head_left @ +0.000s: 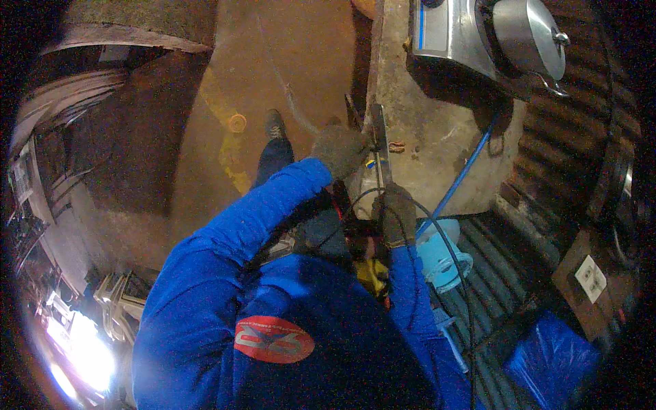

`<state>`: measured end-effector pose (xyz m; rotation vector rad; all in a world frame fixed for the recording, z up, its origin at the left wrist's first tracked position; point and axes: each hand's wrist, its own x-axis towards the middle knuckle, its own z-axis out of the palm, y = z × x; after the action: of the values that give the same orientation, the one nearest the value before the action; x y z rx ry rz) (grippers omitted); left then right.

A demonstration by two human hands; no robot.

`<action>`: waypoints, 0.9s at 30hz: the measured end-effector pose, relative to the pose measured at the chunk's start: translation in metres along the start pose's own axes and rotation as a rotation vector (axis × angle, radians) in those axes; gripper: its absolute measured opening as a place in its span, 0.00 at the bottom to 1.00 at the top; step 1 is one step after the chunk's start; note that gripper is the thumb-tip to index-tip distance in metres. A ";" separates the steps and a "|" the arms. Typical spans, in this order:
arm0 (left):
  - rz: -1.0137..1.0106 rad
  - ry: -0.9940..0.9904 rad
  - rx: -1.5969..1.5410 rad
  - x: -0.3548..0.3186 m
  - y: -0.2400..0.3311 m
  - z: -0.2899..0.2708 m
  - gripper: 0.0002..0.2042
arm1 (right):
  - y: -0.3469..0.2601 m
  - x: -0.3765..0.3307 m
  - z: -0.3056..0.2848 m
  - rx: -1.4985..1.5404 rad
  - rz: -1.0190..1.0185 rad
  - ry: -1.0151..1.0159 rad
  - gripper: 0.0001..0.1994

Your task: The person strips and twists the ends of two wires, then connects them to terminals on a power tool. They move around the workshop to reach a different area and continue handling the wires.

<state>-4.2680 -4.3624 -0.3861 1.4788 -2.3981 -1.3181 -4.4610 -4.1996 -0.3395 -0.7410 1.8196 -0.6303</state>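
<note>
From up here I see my left hand (pixel 339 149) in a grey knit work glove, fingers curled and pressed onto the upper part of a long, narrow dark metal bar (pixel 380 147) that lies along the near edge of the rough, pale concrete bench (pixel 437 150). My right hand (pixel 396 217), gloved the same way, is closed around the lower end of that bar, just below and slightly to the right of the left hand; the two hands are near each other but not touching. A small yellow and blue piece shows between them, too small for me to tell what it is.

A thin black cable (pixel 451 260) loops from beside the right hand and runs down past my blue sleeve. A bright blue hose (pixel 459 176) slants away up and to the right of the right hand, across the bench. Just below and right of that hand stands a light blue round flanged part (pixel 444 256). Well beyond both hands, at the far end of the bench, sits a shiny steel machine with a round lid (pixel 492 34). To the left of the left hand my dark shoe (pixel 275 124) stands on the brown floor (pixel 205 137).
</note>
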 end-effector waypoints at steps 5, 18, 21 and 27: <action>0.121 0.064 0.201 0.005 0.016 0.005 0.13 | -0.031 -0.009 -0.002 -0.289 0.061 0.013 0.14; 0.087 -0.106 0.391 -0.008 0.046 -0.029 0.10 | -0.048 0.022 0.021 -0.887 -0.302 0.079 0.13; 0.045 -0.065 0.380 -0.007 0.048 -0.023 0.08 | -0.035 0.012 0.017 -0.789 -0.209 0.079 0.12; 0.006 -0.008 0.217 -0.003 0.028 0.024 0.07 | -0.011 -0.031 0.006 -0.455 -0.012 0.057 0.16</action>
<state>-4.2961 -4.3395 -0.3815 1.5138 -2.6193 -1.0932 -4.4440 -4.1845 -0.3143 -1.0412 2.0391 -0.2434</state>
